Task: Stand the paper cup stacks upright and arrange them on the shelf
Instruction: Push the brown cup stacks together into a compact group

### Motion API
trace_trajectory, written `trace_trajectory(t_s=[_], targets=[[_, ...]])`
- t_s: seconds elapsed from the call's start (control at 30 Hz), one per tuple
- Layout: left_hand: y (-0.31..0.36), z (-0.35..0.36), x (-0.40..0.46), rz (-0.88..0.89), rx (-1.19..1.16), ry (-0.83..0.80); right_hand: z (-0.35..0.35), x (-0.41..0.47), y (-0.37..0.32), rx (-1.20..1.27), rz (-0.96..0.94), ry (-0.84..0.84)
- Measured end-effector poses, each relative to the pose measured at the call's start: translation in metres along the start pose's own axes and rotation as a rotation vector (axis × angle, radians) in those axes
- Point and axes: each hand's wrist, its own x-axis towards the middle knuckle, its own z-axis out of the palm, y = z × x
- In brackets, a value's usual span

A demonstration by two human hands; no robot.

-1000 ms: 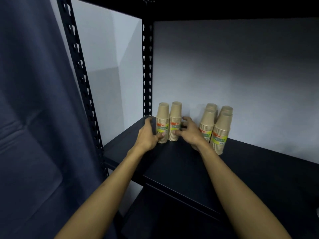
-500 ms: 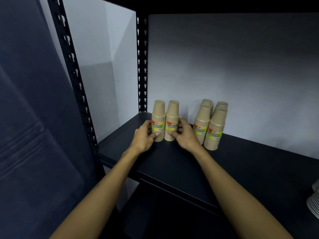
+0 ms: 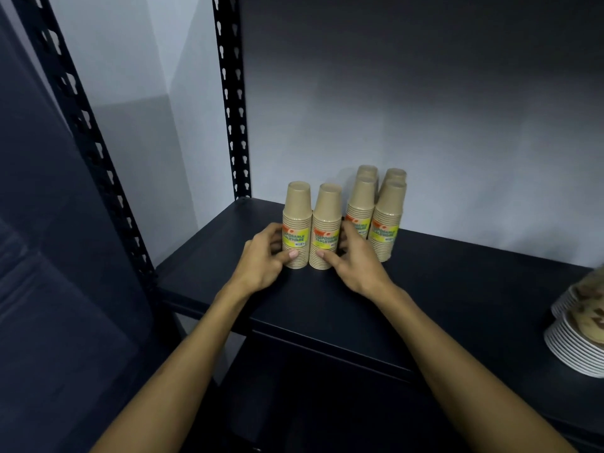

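Note:
Several stacks of brown paper cups with yellow labels stand upright, bottoms up, on the black shelf point(image 3: 441, 289). My left hand point(image 3: 266, 256) grips the left front stack point(image 3: 295, 217) from its left side, thumb across the lower front. My right hand point(image 3: 354, 259) grips the stack beside it point(image 3: 327, 217) from the right, thumb on its lower front. These two stacks touch each other. Just right of them stands a tight group of further stacks point(image 3: 387, 207), two in front and two behind, close to the wall.
A black perforated upright point(image 3: 233, 103) rises at the shelf's back left corner, another upright point(image 3: 81, 103) at the front left. A pile of white ribbed paper plates point(image 3: 575, 335) lies at the shelf's right edge. A grey wall backs the shelf.
Both hands have carried the two front stacks slightly right, closing the gap to the group of stacks. The view has shifted, bringing the plates into sight.

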Motion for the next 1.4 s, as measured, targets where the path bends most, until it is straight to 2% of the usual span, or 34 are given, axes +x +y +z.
trace_trajectory(t_s=[0.43, 0.97, 1.4], targets=[[0.018, 0.047, 0.000, 0.077, -0.030, -0.149, -0.045, -0.046, 0.014, -0.031, 0.113, 0.124], [0.032, 0.072, 0.009, 0.126, -0.005, -0.124, -0.057, -0.055, 0.024, 0.079, 0.228, 0.300], [0.032, 0.074, 0.016, 0.119, 0.005, -0.106, -0.057, -0.053, 0.023, 0.104, 0.258, 0.353]])
